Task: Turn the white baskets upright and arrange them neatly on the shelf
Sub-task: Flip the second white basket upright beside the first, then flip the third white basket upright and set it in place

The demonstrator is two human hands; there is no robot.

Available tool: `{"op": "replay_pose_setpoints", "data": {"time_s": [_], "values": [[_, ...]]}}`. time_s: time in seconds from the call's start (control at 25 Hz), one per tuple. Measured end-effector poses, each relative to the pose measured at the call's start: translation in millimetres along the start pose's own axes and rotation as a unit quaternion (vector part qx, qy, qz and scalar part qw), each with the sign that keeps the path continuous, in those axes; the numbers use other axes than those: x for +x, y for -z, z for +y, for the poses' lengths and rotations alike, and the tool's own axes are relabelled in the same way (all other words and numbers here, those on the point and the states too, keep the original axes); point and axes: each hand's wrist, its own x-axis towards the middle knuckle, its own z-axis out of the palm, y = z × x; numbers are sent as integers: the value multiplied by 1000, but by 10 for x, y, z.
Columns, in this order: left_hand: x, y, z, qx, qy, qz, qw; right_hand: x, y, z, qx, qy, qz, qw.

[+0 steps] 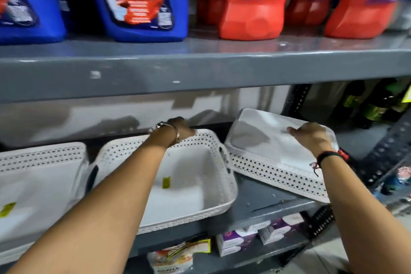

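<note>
Both hands are on baskets in the head view, the only one given. One grip, the left hand (181, 128), is hooked over the far rim of the middle basket (189, 184), fingers curled down behind the wall; this basket already sits upright, mouth up, a small yellow sticker (166, 182) on its floor, its near edge overhanging the shelf (262, 201) lip. The other grip, the right hand (311, 137), lies palm down on the flat bottom of the right basket (266, 147), thumb pointing left; whether its fingers wrap the far right edge is hidden, so I cannot tell if it is clasped or only pressing.

That right basket is upside down and tilted, far edge raised, perforated side wall facing near. Its long axis runs from far left to near right, and the right hand is plainly the nearer one, sitting toward its right end. Turning it over probably means rolling it about that axis. A third basket (42, 176) stands upright at left.
</note>
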Motion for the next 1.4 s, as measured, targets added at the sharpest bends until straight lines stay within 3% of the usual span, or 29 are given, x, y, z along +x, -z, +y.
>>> {"op": "replay_pose_setpoints", "data": {"time_s": [0.2, 0.32, 0.6, 0.8, 0.96, 1.0, 1.08, 1.12, 1.16, 1.28, 1.4], "values": [[450, -749, 948, -62, -67, 10, 996, 536, 183, 868, 10, -51, 5, 999], [590, -958, 1269, -127, -24, 49, 990, 722, 285, 1185, 65, -69, -83, 992], [873, -1166, 1422, -164, 31, 58, 984, 859, 176, 1619, 300, -156, -234, 912], [904, -1091, 1457, -374, 85, 74, 921, 1023, 313, 1598, 306, -114, -287, 900], [688, -803, 1540, -578, 110, 28, 808, 1241, 734, 1397, 331, 13, -203, 922], [680, -692, 1506, -592, 118, 37, 796, 1290, 862, 1326, 387, 19, -189, 902], [675, -560, 1359, -626, 97, 33, 773, 1374, 1035, 1233, 537, 20, -161, 828], [600, -520, 1284, -622, 84, 28, 778, 1388, 1067, 1203, 575, 10, -149, 805], [561, -532, 1205, -588, 78, 16, 805, 1404, 1041, 1196, 544, -14, -150, 825], [335, -660, 1257, -440, 129, -60, 887, 1345, 809, 1293, 303, -57, -153, 939], [244, -779, 1299, -330, 145, -77, 930, 1315, 652, 1341, 110, -48, -55, 991]]}}
